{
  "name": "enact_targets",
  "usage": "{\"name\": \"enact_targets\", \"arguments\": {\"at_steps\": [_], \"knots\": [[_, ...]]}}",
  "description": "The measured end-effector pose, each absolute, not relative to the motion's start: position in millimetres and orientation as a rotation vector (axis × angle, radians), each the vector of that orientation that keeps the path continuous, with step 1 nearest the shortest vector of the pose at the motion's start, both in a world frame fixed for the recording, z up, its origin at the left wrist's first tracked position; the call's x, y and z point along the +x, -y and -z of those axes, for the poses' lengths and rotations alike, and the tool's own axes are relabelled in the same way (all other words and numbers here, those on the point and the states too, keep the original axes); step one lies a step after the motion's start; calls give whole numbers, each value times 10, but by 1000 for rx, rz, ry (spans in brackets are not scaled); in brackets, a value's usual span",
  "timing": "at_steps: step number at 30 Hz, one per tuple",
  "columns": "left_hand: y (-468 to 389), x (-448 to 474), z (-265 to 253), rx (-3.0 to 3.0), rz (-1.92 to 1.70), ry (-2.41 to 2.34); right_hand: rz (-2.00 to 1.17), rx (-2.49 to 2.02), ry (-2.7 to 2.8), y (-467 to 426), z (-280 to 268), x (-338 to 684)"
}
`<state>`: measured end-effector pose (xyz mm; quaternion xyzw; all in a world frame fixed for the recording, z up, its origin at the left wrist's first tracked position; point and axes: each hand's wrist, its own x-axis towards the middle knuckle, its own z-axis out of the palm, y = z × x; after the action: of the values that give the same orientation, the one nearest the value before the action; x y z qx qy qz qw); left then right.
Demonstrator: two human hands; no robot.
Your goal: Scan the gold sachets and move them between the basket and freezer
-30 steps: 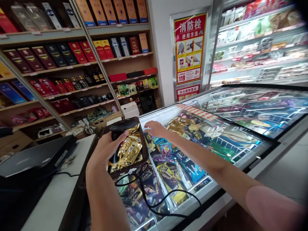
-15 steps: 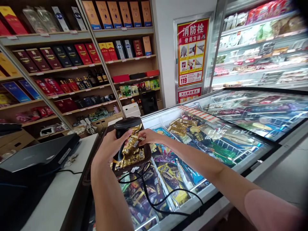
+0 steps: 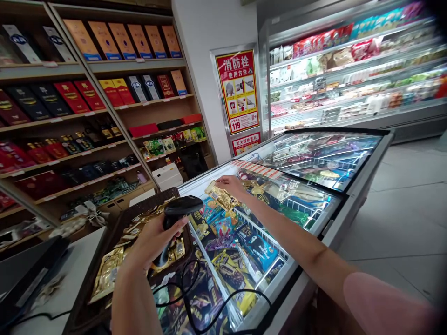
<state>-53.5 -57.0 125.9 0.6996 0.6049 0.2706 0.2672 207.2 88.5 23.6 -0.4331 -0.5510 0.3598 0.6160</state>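
My left hand (image 3: pixel 153 239) is wrapped round the handle of a black barcode scanner (image 3: pixel 183 204), whose head points right. Below it sits a dark brown tray (image 3: pixel 186 265) with gold packets (image 3: pixel 108 274) lying in it. Pinched between the fingers of my right hand (image 3: pixel 233 186) is a gold foil packet (image 3: pixel 220 194), held over the chest freezer (image 3: pixel 206 179), to the right of the scanner. The scanner's black cable (image 3: pixel 185 302) loops down over the freezer's near part.
Wire-divided bags of frozen goods (image 3: pixel 232 270) fill the freezer. At left stand a white counter (image 3: pixel 77 265) with a black device (image 3: pixel 31 279) and shelves of boxed bottles (image 3: pixel 139 88). A red and yellow poster (image 3: pixel 239 93) hangs ahead; a lit display fridge (image 3: pixel 349 70) stands at right.
My right hand has moved away from the scanner and tray, to the right, carrying a gold packet over the freezer. My left hand keeps hold of the scanner. The view has turned right.
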Motion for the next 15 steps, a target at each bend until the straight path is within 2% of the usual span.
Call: {"name": "enact_targets", "arguments": {"at_steps": [12, 15], "knots": [[495, -302, -1179, 2028, -671, -1696, -791, -1079, 1337, -942, -278, 2172], [519, -305, -1186, 1997, -736, -1704, -637, -1222, 1366, -1044, -212, 2345]]}}
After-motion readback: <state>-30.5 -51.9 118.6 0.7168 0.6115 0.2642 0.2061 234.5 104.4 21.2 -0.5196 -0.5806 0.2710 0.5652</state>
